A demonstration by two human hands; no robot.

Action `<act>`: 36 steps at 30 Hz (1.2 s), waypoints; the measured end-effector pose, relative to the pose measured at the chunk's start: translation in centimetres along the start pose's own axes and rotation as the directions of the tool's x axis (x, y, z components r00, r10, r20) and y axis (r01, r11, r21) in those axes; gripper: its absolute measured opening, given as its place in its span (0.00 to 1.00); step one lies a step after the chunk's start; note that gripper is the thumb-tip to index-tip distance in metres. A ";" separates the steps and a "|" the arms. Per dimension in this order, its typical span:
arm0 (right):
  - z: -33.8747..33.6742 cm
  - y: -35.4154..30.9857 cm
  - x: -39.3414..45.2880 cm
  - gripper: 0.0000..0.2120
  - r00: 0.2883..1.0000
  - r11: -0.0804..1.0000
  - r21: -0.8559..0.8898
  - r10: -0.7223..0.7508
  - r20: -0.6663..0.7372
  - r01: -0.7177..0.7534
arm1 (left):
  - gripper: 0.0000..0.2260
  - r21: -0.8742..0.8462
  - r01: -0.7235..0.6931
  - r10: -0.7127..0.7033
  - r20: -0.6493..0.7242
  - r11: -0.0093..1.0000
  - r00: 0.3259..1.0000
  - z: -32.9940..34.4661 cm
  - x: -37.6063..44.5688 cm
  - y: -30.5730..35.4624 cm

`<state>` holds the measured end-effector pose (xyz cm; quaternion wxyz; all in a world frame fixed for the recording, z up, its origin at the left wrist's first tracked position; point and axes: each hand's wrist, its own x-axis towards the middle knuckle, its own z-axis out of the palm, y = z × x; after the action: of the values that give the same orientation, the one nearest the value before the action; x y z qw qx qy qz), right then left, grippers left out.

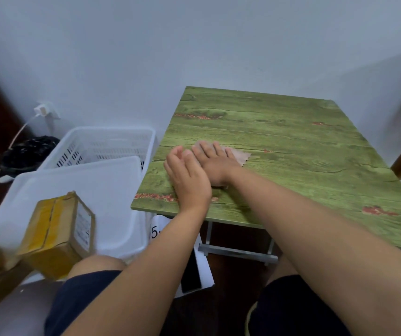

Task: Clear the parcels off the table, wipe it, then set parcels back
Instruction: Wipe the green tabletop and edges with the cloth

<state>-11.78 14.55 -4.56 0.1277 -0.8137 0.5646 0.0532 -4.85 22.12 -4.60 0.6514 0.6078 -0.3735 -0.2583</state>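
Wiping now | right hand (pixel 215 163) flat, fingers spread, pressing the thin pinkish-brown cloth (pixel 239 154) on the green wood-grain bench (pixel 291 146) | left hand (pixel 186 175) relaxed, touching beside it | unwiped bench lies right | taped cardboard parcel (pixel 58 229) off-bench, far left, nearer left hand

yellow-taped cardboard parcel (pixel 60 232) tilted in white bin (pixel 112 180); tan cloth (pixel 239 155) flat on green table (pixel 291 146)

Head camera looks down, close over the green table (pixel 291 146)
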 end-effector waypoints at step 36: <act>0.3 -9.0 5.4 0.34 0.970 0.963 0.131 0.240 -0.038 -0.234 | 0.11 0.664 0.027 -0.284 0.283 0.747 0.916 -9.9 9.2 -1.8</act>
<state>-1.46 12.66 -4.75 0.1562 -0.7318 0.6633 0.0107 8.70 20.54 -4.58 0.2955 0.7651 -0.5011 -0.2761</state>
